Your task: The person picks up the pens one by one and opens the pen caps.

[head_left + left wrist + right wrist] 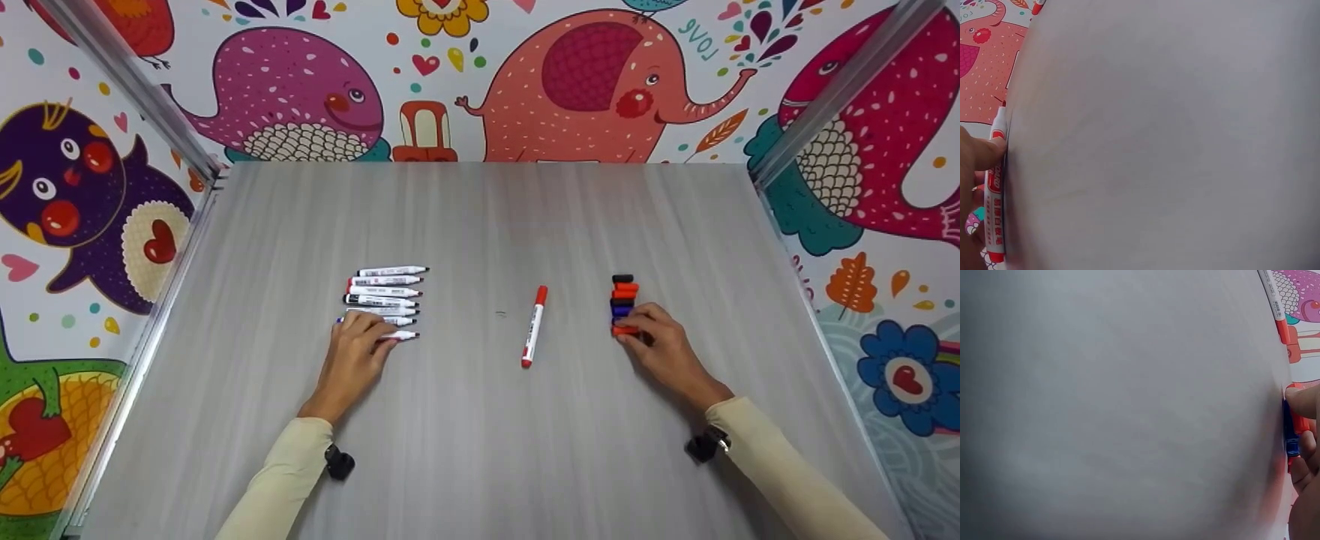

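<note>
My left hand (351,361) pinches a white uncapped whiteboard marker (406,335) with a red tip and red end, at the near end of a row. In the left wrist view, the thumb lies across that marker's barrel. Several other uncapped markers (386,292) lie beyond it, tips to the right. On the right, my right hand (666,354) pinches a red cap (623,330) at the near end of a column of caps. A blue cap (1290,430) shows beside the red one in the right wrist view. The fingers partly hide the nearest caps.
Between the hands lies a capped red marker (533,330), pointing away. Small dark marks (501,313) show on the grey table (465,442). Cartoon-printed walls with metal edge rails (142,97) enclose the back and sides.
</note>
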Available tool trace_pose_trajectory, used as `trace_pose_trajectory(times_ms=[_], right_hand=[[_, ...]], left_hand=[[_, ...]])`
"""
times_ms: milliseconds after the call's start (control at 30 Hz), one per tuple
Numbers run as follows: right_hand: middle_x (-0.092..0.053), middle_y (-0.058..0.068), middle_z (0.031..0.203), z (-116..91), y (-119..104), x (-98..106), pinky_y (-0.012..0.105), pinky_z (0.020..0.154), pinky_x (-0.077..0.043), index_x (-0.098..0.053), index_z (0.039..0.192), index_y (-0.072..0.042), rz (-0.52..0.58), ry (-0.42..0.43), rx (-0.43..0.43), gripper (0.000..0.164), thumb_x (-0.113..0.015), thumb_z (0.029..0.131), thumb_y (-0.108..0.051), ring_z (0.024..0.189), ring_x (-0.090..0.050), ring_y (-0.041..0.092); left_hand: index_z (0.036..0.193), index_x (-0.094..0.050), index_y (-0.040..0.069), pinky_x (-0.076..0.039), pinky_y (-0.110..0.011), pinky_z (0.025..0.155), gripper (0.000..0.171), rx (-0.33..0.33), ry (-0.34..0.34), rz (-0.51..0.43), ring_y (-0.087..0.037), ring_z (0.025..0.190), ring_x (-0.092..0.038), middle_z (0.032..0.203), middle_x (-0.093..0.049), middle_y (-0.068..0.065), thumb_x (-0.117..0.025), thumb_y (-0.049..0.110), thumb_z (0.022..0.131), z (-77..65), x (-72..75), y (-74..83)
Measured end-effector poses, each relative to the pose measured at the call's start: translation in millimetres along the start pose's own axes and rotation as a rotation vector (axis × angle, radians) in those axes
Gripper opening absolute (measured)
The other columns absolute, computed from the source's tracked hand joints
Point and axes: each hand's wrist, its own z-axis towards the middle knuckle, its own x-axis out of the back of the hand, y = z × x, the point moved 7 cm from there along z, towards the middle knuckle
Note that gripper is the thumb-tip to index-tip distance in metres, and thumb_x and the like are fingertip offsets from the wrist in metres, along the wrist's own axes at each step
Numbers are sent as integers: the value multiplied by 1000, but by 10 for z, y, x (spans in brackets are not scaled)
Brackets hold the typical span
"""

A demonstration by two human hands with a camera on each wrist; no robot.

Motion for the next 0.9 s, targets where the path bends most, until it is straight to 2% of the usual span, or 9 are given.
trace_pose_trajectory(times_ms=[200, 433, 667, 900], right_hand=[[-69, 15, 112, 5, 12, 6, 10, 92, -44, -82, 108, 2, -14, -1, -30, 30, -88, 82, 17, 105, -63, 21], [-69, 15, 112, -9, 11, 26, 13, 88, -46, -82, 109, 3, -8, 10, -51, 30, -88, 83, 15, 101, -63, 22], [-69, 15, 111, 47, -59, 43, 13, 90, -47, -81, 109, 4, 22, 30, 4, 28, -87, 84, 15, 99, -65, 25], [-70, 16, 110, 145, -168, 28, 12, 97, -47, -79, 109, 7, 48, 30, 56, 27, -85, 85, 15, 101, -67, 30]], left_hand=[[102, -82, 5, -44, -55, 85, 17, -1, -33, 22, -34, 104, -60, 104, -70, -9, -91, 2, 88, 14, -7, 30], [108, -83, 6, -43, -54, 87, 18, -7, -58, 33, -35, 108, -59, 109, -69, -11, -89, 4, 91, 34, -13, 67], [108, -83, 5, -42, -54, 88, 20, 1, -65, 18, -34, 110, -58, 109, -69, -10, -89, 3, 90, 47, -19, 109], [115, -80, 3, -44, -54, 87, 30, -14, -56, -7, -33, 111, -60, 110, -71, -10, -90, 1, 87, 109, -36, 250]])
